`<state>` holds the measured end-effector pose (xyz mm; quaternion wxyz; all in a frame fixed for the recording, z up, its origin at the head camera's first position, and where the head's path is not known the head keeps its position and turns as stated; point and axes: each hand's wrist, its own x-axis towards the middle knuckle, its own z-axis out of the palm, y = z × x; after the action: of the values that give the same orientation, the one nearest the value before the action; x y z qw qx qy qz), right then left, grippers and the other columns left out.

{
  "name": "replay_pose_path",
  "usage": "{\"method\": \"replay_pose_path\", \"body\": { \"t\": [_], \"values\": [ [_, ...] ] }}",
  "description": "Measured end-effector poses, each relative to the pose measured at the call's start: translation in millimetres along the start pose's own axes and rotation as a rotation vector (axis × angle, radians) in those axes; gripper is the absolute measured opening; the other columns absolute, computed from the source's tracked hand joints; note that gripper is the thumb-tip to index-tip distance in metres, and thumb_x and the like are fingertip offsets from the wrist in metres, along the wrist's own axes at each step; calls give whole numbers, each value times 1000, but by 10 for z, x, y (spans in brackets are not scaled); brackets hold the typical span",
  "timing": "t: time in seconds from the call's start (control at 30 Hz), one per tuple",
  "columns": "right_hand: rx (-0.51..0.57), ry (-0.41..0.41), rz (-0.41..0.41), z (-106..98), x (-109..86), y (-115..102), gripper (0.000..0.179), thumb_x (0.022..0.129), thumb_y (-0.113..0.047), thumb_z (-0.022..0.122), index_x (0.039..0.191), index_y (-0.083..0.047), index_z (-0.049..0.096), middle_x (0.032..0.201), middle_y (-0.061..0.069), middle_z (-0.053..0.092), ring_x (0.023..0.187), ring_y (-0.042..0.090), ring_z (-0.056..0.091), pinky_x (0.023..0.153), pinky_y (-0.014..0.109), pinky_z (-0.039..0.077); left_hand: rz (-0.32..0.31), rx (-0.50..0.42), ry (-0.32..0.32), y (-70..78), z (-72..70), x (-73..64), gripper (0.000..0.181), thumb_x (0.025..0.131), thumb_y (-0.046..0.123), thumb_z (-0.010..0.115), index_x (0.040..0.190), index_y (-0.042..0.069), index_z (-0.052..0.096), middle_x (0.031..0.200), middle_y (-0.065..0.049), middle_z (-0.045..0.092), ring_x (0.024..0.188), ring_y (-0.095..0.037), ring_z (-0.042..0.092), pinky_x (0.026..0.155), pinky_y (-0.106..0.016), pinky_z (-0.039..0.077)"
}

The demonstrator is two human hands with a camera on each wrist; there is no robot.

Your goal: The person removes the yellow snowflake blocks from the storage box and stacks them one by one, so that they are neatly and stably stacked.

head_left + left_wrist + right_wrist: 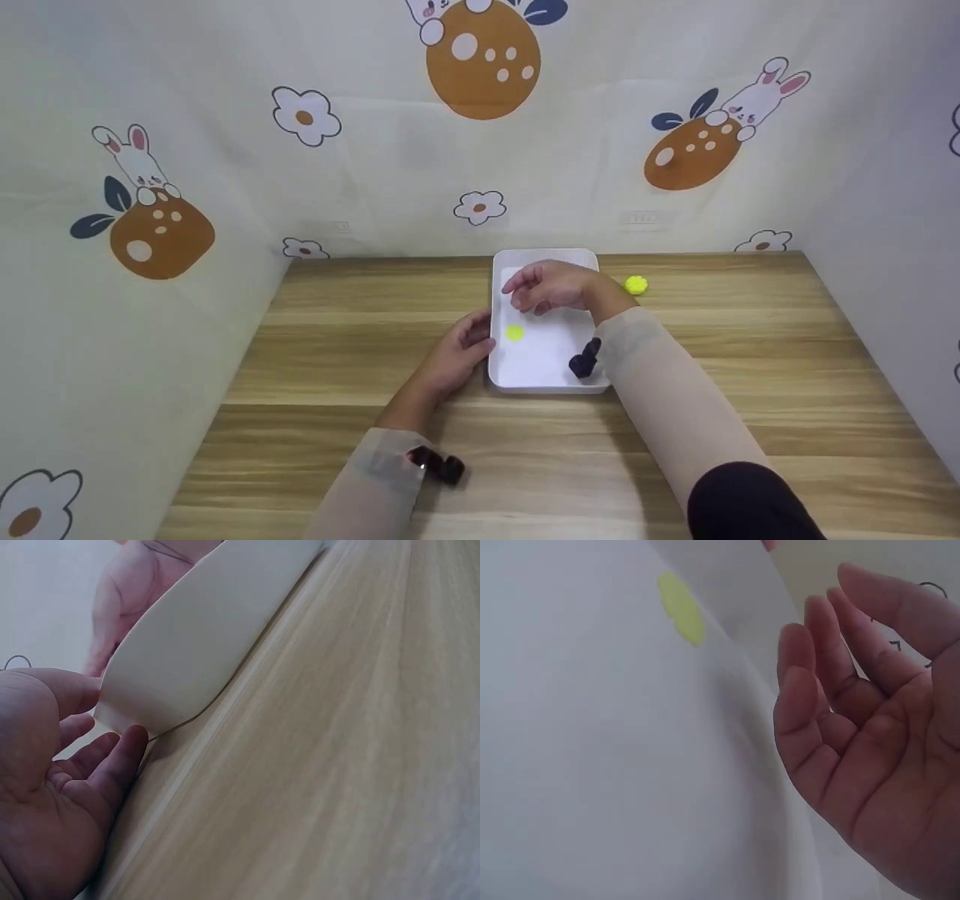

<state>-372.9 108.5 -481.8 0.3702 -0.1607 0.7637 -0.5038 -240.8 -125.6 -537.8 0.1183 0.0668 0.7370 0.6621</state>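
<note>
A white rectangular tray (551, 367) lies on the wooden table. My left hand (456, 355) is at its left side, and in the left wrist view the fingertips (133, 736) touch the tray's outer wall (180, 637) near a corner. Over the far part of the tray is my right hand (553, 286), its fingers loosely bent with nothing between them; the right wrist view shows the bare palm (889, 742). A small, flat yellow piece (514, 332) with a scalloped edge lies inside the tray, toward its left wall, nearer to me than the right hand.
A second yellow piece (636, 285), flower-shaped, sits on the table (750, 337) right of the tray, close by the right wrist. Behind the table hangs a pale cloth (390, 172) printed with rabbits and flowers, which also covers both sides.
</note>
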Motion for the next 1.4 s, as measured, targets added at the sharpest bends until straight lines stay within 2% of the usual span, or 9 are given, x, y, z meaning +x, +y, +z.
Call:
{"method": "replay_pose_path", "body": {
  "t": [0.23, 0.37, 0.57, 0.73, 0.87, 1.07, 1.2, 1.4],
  "values": [
    [-116, -106, 0, -15, 58, 119, 43, 94, 1, 73, 136, -9, 69, 121, 4, 75, 104, 14, 68, 86, 23, 58, 20, -59, -31, 13, 8, 4, 60, 107, 4, 57, 163, -2, 35, 169, -24, 40, 157, -41, 43, 129, -51, 40],
    [-220, -129, -13, -7, 64, 136, 43, 93, 3, 72, 133, -11, 71, 123, 4, 75, 108, 14, 67, 94, 23, 56, 17, -42, -24, 4, 2, 3, 60, 107, 4, 58, 163, -1, 37, 169, -24, 40, 156, -41, 43, 129, -51, 40],
    [-415, -81, 6, 38, 27, 102, 38, 90, -9, 82, 124, -23, 78, 119, -3, 75, 111, 15, 64, 106, 32, 50, 20, -9, -18, -5, -2, 4, 60, 107, 7, 60, 163, 1, 39, 168, -23, 43, 155, -40, 45, 129, -50, 41],
    [-486, -54, 21, 83, 16, 78, 35, 88, -15, 86, 120, -28, 79, 118, -4, 74, 115, 17, 62, 113, 38, 47, 34, 1, -21, 3, -5, -1, 59, 107, 6, 59, 163, 1, 38, 167, -24, 45, 154, -40, 46, 128, -50, 42],
    [-538, -41, 38, 113, 9, 67, 34, 88, -16, 85, 116, -33, 79, 118, -4, 71, 116, 18, 60, 113, 39, 46, 27, -2, -21, 16, -1, -9, 59, 107, 6, 59, 162, 2, 39, 166, -22, 46, 154, -39, 48, 127, -49, 43],
    [-574, -18, 39, 146, -2, 55, 30, 89, -13, 83, 111, -34, 78, 113, -3, 68, 112, 19, 58, 107, 38, 46, 23, -11, -27, 15, -2, -9, 58, 108, 6, 59, 162, 2, 40, 166, -22, 47, 154, -38, 47, 127, -49, 43],
    [-581, -15, -8, 151, 2, 76, 29, 88, -10, 81, 109, -27, 75, 107, -4, 66, 105, 17, 58, 98, 33, 47, 25, -25, -35, 11, -3, -12, 59, 108, 6, 58, 163, 0, 38, 167, -24, 45, 155, -39, 45, 127, -49, 43],
    [-497, 0, -57, 101, 14, 104, 24, 91, -9, 77, 112, -20, 77, 98, -5, 69, 94, 14, 59, 88, 28, 49, 18, -26, -31, -1, -1, -2, 59, 107, 6, 58, 163, 2, 39, 167, -22, 46, 156, -38, 45, 127, -50, 43]
  ]
}}
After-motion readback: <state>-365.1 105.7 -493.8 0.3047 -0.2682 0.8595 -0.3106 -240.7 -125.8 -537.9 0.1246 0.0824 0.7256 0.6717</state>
